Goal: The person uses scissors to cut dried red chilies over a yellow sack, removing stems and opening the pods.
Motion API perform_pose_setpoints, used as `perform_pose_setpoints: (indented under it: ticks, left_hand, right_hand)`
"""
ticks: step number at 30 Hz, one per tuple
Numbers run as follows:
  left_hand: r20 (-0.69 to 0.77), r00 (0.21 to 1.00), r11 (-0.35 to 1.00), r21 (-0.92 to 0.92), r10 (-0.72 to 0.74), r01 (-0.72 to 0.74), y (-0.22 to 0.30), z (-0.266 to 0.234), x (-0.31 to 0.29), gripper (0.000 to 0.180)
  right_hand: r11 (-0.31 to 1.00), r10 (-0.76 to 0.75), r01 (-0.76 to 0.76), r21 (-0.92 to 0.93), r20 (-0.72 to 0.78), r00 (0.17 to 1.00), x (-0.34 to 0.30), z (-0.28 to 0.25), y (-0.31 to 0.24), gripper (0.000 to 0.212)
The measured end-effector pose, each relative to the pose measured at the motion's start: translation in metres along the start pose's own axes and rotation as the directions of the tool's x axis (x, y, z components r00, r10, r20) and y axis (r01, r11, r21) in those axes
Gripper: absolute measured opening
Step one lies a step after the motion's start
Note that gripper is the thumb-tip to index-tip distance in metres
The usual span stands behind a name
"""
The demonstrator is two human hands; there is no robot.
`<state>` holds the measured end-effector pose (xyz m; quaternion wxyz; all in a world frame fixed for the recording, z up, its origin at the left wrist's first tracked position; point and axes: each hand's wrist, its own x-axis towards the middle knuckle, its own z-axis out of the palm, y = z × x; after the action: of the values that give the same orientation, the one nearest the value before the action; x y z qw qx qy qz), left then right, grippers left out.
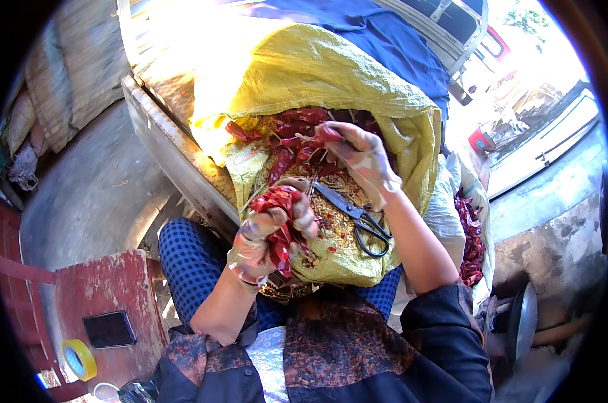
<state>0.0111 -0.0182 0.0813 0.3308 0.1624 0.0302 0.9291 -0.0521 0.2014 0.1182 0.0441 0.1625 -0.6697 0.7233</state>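
Note:
A bunch of dried red chilies (282, 232) is gripped in my left hand (255, 232), above the near part of a yellow woven sack (331, 74). My right hand (365, 158) reaches over the sack's mouth, fingers closed around a dried red chili (328, 133). Both hands wear thin, pale gloves. More dried chilies (282, 163) lie beyond them inside the sack. Between my hands, black-handled scissors (357, 218) rest on loose yellow seeds and chili bits (341, 185), blades pointing away to the left.
A white sack of red chilies (472, 252) stands at my right. At my left, a red wooden bench (102, 289) holds a black phone (109, 329) and a yellow tape roll (79, 359). A metal-edged board (176, 158) runs along the sack's left side. Blue cloth (371, 40) lies behind.

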Motion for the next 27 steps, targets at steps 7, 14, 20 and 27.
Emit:
perform_pose_setpoints:
  ticks: [7, 14, 20, 27]
  left_hand:
    - [-0.104, 0.993, 0.997, 0.054, -0.055, 0.061, -0.009, 0.001, 0.001, 0.058]
    - [-0.254, 0.959, 0.991, 0.003, -0.129, 0.134, -0.014, -0.023, -0.006, 0.045]
    - [-0.169, 0.960, 0.975, -0.025, -0.222, 0.220, -0.012, -0.029, -0.012, 0.049]
    - [-0.260, 0.965, 0.910, 0.406, 0.024, 0.086, -0.024, -0.038, -0.013, 0.045]
  right_hand:
    - [0.560, -0.142, 0.098, -0.822, 0.021, 0.990, -0.052, 0.038, -0.057, 0.020]
    - [0.123, -0.035, 0.380, -0.917, 0.379, 0.925, -0.082, 0.059, -0.055, 0.068]
    - [0.164, -0.007, 0.382, -0.909, 0.387, 0.922, -0.092, 0.064, -0.053, 0.063]
    - [0.550, -0.178, 0.252, -0.796, 0.183, 0.967, -0.104, 0.060, -0.037, 0.049]
